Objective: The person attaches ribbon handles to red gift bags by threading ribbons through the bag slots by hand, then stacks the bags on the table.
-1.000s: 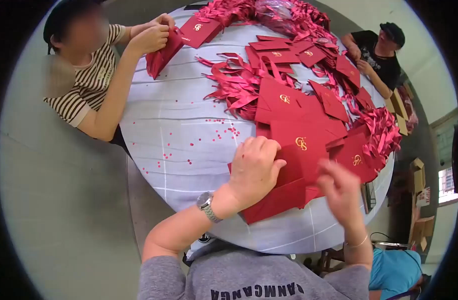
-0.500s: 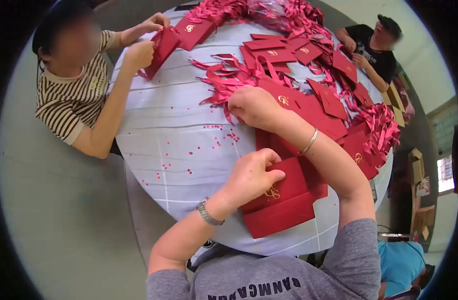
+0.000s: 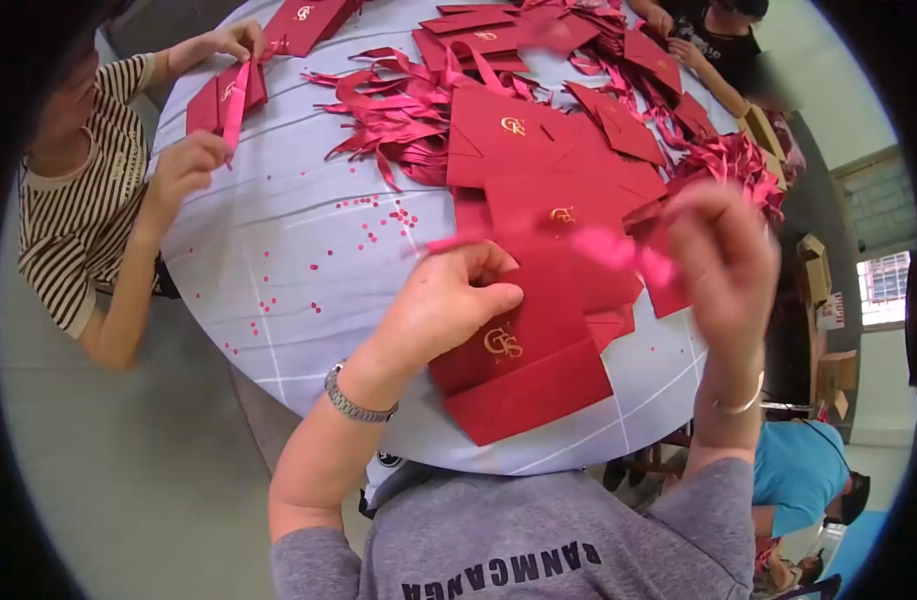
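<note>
My left hand (image 3: 457, 302) pinches the upper left edge of a red paper bag (image 3: 529, 365) with gold lettering, which lies flat near the table's front edge. A pink ribbon (image 3: 619, 250) crosses the bag's top, one end by my left fingertips, the other reaching my right hand (image 3: 724, 265). That hand is raised right of the bag, curled and blurred, with the ribbon at its fingers. More red bags (image 3: 529, 130) lie stacked just beyond, and a bunch of pink ribbons (image 3: 399, 115) spreads from their left side.
Small red dots (image 3: 364, 235) are scattered over the white tablecloth (image 3: 309, 260). At the left, a person in a striped shirt (image 3: 84, 200) handles a bag and ribbon. Another person in black (image 3: 719, 50) sits across at the right. A person in blue (image 3: 799, 465) is behind, lower right.
My right hand has gone from the ribbon bunch to the right, and a ribbon now spans the bag. My left hand still holds the bag. The view has shifted.
</note>
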The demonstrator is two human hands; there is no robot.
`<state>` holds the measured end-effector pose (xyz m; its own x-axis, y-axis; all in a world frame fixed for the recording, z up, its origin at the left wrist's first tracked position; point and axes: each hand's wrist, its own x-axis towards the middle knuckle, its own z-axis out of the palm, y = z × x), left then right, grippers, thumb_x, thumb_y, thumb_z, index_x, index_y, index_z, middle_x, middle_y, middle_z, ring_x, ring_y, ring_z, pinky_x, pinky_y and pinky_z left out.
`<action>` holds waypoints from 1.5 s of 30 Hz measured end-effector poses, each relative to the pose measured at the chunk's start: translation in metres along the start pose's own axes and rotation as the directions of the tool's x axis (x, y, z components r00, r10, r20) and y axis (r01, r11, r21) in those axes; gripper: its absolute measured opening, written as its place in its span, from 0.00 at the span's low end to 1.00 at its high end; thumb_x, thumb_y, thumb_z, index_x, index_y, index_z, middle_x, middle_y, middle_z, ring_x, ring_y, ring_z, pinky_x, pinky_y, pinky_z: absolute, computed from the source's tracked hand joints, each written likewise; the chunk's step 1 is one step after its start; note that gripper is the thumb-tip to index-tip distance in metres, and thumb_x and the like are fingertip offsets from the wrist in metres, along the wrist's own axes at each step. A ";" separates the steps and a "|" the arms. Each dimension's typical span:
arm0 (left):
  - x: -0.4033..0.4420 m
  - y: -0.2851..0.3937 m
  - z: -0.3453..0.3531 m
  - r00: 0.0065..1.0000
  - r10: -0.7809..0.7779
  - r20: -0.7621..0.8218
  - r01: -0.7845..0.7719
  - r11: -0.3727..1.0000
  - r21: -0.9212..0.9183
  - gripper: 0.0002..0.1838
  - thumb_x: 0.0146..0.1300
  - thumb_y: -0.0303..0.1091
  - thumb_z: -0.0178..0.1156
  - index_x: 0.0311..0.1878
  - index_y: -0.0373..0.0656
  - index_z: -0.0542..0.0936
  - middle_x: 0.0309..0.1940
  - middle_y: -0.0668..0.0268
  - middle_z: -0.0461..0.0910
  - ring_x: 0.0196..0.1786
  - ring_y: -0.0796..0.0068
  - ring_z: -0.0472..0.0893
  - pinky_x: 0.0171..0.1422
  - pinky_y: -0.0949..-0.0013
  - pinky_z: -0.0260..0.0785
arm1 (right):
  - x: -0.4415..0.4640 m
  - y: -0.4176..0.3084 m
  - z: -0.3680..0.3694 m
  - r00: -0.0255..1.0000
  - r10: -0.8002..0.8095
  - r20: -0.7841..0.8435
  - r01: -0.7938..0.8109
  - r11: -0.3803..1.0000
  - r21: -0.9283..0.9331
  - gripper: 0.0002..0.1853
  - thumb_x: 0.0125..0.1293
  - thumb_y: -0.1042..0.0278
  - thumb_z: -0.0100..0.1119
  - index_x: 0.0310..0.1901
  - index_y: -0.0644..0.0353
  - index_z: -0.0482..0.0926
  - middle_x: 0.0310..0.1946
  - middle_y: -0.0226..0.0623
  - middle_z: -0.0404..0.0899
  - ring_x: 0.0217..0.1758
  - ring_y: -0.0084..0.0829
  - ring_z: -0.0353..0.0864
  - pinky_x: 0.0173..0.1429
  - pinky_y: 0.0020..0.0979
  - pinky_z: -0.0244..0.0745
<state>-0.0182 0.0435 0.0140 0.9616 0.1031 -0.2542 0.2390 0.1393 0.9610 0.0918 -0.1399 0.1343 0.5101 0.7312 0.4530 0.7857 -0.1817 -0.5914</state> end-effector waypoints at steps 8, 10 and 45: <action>0.000 -0.004 -0.004 0.969 0.090 -0.229 -0.086 0.996 0.028 0.09 0.59 0.21 0.63 0.44 0.33 0.78 0.34 0.71 0.80 0.36 0.86 0.76 0.40 0.80 0.70 | -0.083 0.027 0.049 0.952 0.127 0.280 -0.091 0.986 -0.136 0.01 0.59 0.78 0.60 0.32 0.63 0.78 0.27 0.40 0.80 0.29 0.37 0.82 0.33 0.32 0.74; 0.000 0.000 -0.007 0.965 0.068 -0.254 -0.073 0.997 -0.010 0.10 0.59 0.21 0.63 0.44 0.33 0.78 0.34 0.71 0.80 0.36 0.85 0.76 0.41 0.80 0.71 | -0.086 0.034 0.024 0.884 0.273 0.379 -0.262 0.962 -0.083 0.01 0.60 0.77 0.60 0.33 0.64 0.78 0.26 0.40 0.80 0.28 0.35 0.82 0.32 0.30 0.74; 0.006 -0.018 0.007 0.946 0.181 -0.270 -0.179 0.983 0.032 0.06 0.63 0.20 0.59 0.43 0.33 0.78 0.33 0.71 0.79 0.34 0.87 0.75 0.39 0.81 0.68 | -0.084 0.043 0.085 0.989 0.122 0.089 -0.120 0.992 -0.023 0.08 0.64 0.62 0.59 0.38 0.56 0.79 0.32 0.37 0.82 0.37 0.40 0.83 0.36 0.40 0.78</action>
<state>-0.0162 0.0350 -0.0044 0.9165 0.3883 -0.0963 0.0677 0.0867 0.9939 0.0528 -0.1528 0.0144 0.5690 0.7589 0.3165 0.7262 -0.2833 -0.6264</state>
